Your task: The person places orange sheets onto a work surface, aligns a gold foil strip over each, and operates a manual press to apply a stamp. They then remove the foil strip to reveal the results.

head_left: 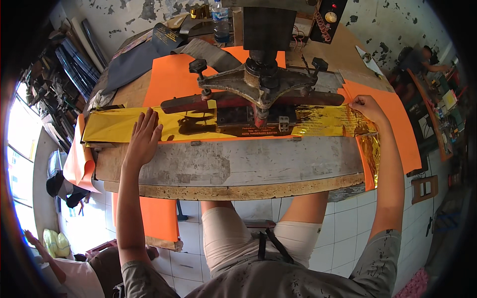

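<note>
Flat on crinkled gold foil (119, 125), left hand (143, 139).

Gold foil strip (129, 124) glossy, mirror-like, crinkled at right end. Orange sheets (171, 79) matt paper. Press (261, 82) dull dark metal, rusty. Surface (233, 164) worn grey, scuffed, rough chipped wood edge. Floor (343, 228) glossy white tile.

1. The press (263, 84) is cut off by the top edge; its upper part cannot be seen.
2. The gold foil (124, 124) runs under the press head, so its middle stretch is hidden.
3. The left hand (143, 136) covers part of the foil.
4. The bottle (220, 22) loses its cap to the top edge.
5. The person (422, 62) at far right is small and blurred; their work cannot be told.
6. The shelves (64, 74) at left are too dark to read.
</note>
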{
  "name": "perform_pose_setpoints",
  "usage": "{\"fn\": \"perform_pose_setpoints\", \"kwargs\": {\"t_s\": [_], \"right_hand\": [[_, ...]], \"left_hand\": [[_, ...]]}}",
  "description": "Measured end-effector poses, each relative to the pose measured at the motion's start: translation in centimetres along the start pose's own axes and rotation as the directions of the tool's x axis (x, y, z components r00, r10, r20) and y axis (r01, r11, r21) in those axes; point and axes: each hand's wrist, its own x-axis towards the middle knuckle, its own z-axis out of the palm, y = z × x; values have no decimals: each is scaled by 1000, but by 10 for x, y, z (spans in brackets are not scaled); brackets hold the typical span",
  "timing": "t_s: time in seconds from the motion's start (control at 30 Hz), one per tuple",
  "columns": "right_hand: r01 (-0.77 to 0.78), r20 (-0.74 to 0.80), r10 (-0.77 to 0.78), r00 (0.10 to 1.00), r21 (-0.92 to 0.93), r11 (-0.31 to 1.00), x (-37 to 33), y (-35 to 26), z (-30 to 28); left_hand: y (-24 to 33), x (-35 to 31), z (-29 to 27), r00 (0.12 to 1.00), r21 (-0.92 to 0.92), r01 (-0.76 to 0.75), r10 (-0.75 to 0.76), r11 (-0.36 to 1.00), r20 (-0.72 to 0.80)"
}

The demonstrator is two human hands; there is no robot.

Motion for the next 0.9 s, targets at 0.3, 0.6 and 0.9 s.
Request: {"fn": "perform_pose_setpoints", "kwargs": {"t_s": [0.3,0.6,0.9], "right_hand": [[15,-21,-14,1000,48,999,0,0,4],[-16,-12,17,1000,61,998,-4,-6,0],[-44,-43,46,998,30,999,-8,-7,-2]], "left_hand": [[-3,2,4,1000,-12,-7,7,1000,-9],[0,1,-2,1000,-15,-6,6,1000,-6],[-1,1,0,999,-34,-38,38,999,-12]]}}
